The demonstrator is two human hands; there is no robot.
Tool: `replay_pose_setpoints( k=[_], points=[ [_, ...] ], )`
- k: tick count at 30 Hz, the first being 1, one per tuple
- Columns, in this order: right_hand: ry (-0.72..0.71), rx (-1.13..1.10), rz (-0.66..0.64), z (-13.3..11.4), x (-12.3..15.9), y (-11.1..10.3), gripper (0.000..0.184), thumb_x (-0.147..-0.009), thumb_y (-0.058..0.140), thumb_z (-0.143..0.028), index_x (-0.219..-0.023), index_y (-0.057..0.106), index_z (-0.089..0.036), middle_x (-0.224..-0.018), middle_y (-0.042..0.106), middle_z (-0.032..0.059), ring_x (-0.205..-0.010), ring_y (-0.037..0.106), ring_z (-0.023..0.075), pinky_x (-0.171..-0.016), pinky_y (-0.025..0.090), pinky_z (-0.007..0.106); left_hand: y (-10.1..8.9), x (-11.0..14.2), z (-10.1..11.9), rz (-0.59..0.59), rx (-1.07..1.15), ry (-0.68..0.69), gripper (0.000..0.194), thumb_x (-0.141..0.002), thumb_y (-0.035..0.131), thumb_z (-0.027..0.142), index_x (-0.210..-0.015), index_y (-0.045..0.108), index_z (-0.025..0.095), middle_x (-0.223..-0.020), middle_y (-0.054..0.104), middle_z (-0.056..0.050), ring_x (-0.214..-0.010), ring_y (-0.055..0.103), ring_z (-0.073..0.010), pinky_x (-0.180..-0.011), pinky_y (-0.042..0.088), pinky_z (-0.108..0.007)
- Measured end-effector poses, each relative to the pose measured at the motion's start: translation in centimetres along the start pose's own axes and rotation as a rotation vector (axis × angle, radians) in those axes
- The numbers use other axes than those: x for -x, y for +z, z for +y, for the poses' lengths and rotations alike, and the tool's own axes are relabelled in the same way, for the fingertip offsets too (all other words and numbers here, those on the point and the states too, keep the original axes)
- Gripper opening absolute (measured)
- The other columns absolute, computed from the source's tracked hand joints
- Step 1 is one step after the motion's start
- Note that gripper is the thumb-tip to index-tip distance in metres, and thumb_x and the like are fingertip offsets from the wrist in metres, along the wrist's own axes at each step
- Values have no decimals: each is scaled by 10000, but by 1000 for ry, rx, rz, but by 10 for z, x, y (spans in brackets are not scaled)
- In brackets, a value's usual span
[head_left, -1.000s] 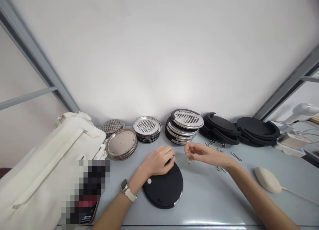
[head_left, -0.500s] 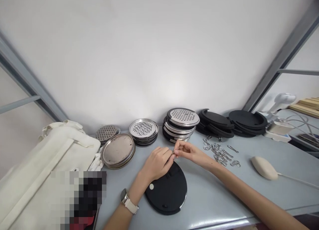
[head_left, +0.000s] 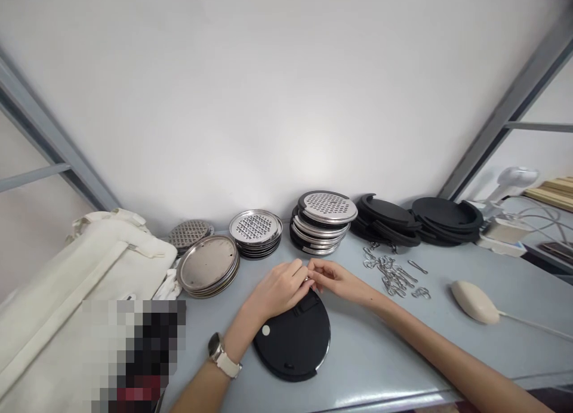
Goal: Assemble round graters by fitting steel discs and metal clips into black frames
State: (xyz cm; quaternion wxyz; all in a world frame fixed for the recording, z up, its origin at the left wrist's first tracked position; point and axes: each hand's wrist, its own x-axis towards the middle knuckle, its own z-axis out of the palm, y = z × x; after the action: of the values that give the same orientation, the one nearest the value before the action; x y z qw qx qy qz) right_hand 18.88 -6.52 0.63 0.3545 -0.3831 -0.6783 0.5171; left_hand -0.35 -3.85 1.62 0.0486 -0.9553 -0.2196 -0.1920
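A black disc (head_left: pixel 293 350) at the near middle of a grey worktop (head_left: pixel 376 365)

The worktop's front edge catches a streak of light, and the smooth top runs back pale and slightly shiny. Nearest on the left, a cream bag (head_left: pixel 67 323) slumps beside a pixelated dark patch. A pale-strapped watch (head_left: pixel 217 344) sits on the left wrist. Just beyond it the black disc rests before the person, one light round dot on its face and a bright metal rim along its right side. The left hand (head_left: pixel 280 290) curls over the far edge of the disc; from here I can't tell what its fingers grip. The right hand (head_left: pixel 333 280) meets it there, thumb and finger pinched on a small metal piece (head_left: pixel 307 278) that shows only as a glint.

Over to the right lie a cream corded object (head_left: pixel 474 301) and a loose scatter of metal clips (head_left: pixel 394 276). Farther back, a row lines the worktop: plain metal discs (head_left: pixel 208 261), grater discs (head_left: pixel 255 228), a taller mixed stack (head_left: pixel 329 207), then two heaps of black rings (head_left: pixel 389 213). White plugs and cables (head_left: pixel 504 229) crowd the right end, with wooden slats (head_left: pixel 553 192) past them. Behind everything stands a bare white wall (head_left: pixel 286 102), framed by slanting grey metal posts (head_left: pixel 85 177).
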Motion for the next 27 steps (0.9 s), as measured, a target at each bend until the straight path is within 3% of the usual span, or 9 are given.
replay_pose_setpoints(
  k=[6,11,18,21,27],
  points=[
    [-24,-64,30,3,-5,1,301,-898,483,-470,-1004,500,-189,-725,513,-20,-660,491,111,-656,404,258,-2,0,-1,6,20,-30,216,-976,302,262,-865,463,172,-823,492,-21,-714,509,-151,-624,409,-282],
    [8,25,-8,10,-6,-1,385,-908,429,-509,-779,534,-162,-692,503,-2,-652,477,119,-648,387,263,-3,0,-2,-14,88,-82,210,-977,277,218,-868,451,173,-848,493,-29,-741,493,-152,-656,408,-276],
    [41,50,-12,10,-6,0,480,-929,351,-530,-716,563,-156,-681,452,-6,-644,380,114,-641,317,262,-2,2,-6,-66,141,-122,196,-960,267,162,-871,441,175,-858,491,-32,-726,485,-152,-636,393,-271],
    [59,-12,-16,7,-5,-1,436,-909,411,-529,-699,521,-163,-706,453,-6,-686,392,121,-678,317,267,-1,1,-7,-68,115,-116,188,-959,276,166,-870,441,178,-850,488,-29,-733,484,-156,-649,399,-276],
    [186,-100,28,5,1,-4,431,-866,476,-557,-664,469,-176,-667,384,-26,-615,294,105,-591,262,264,1,1,-7,-79,53,-74,175,-963,293,164,-900,456,178,-850,493,-23,-721,490,-146,-647,395,-263]
  ],
)
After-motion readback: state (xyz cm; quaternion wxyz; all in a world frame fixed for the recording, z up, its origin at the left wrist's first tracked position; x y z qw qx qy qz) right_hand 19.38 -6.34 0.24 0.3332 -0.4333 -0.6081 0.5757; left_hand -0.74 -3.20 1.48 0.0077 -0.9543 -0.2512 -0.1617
